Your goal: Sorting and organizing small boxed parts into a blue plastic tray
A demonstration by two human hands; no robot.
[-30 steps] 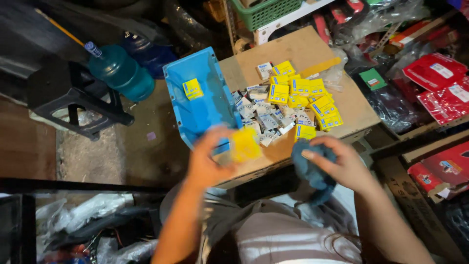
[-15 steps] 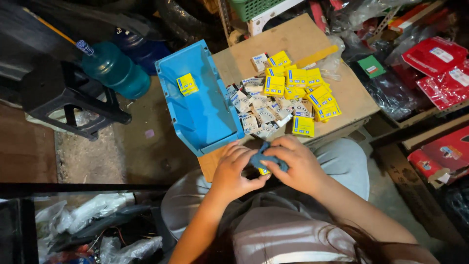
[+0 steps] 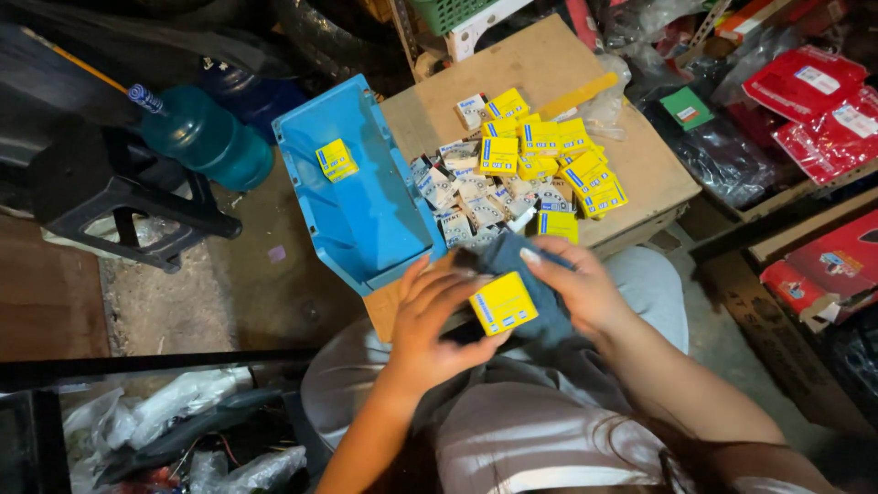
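Low in the middle of the frame, the left hand (image 3: 430, 320) pinches a small yellow box (image 3: 502, 306) by its edges. The right hand (image 3: 578, 288) presses a blue cloth (image 3: 526, 274) against it. The box looks light, stiff, and crushable; best held by its sides.

I have only one view, from the camera worn on the person's head, looking steeply down over the chest and lap. It sits close to the left hand (image 3: 439, 316) and right hand (image 3: 576, 288), which fill the lower middle of the frame just above the knees. Farther out it takes in the cardboard board (image 3: 631, 155) across the lap and the blue bin (image 3: 366, 197), then the cluttered floor around them. No second view overlaps it.
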